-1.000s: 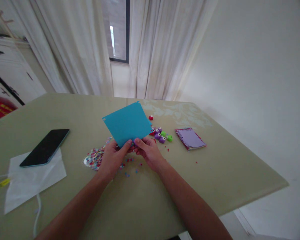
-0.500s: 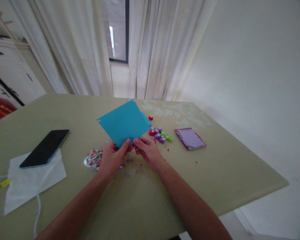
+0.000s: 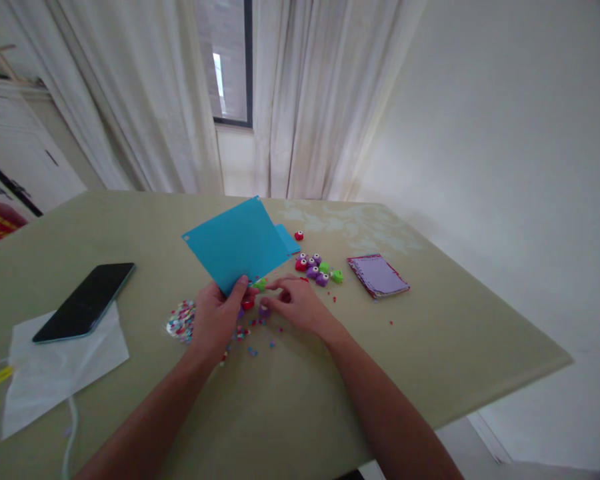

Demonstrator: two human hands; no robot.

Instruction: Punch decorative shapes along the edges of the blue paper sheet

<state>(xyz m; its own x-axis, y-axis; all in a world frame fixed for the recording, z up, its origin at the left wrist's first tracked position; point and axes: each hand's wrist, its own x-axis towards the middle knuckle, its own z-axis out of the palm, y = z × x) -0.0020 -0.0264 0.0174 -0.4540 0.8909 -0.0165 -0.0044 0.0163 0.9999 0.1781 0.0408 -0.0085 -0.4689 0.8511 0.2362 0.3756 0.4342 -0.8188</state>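
Left hand (image 3: 215,320) pinches the near corner of a blue paper sheet (image 3: 235,243), thumb (image 3: 240,285) pressed on top and the other fingers hidden under it. The sheet is held tilted off the table (image 3: 430,333) and fans up and away from the fingertips. Right hand (image 3: 295,308) is palm down, low over the table just right of the left hand. Its fingers (image 3: 276,285) are loosely parted and point left, not closed around anything that shows. A small green punch (image 3: 261,285) sits just beyond the right index tip, and a purple punch (image 3: 264,311) sits by the thumb tip. Contact with either is too small to tell. A red punch (image 3: 249,305) lies between the two hands, just under the left thumb. Loose coloured paper bits (image 3: 253,348) are scattered below the fingers, and a confetti pile (image 3: 181,321) lies just left of the left hand. Beyond the right fingers is a cluster of red, purple and green punches (image 3: 314,267), with a lone red punch (image 3: 299,235) farther off. A purple notepad (image 3: 379,275) is well to the right. A black phone (image 3: 85,301) lies far left on a white sheet (image 3: 65,360).
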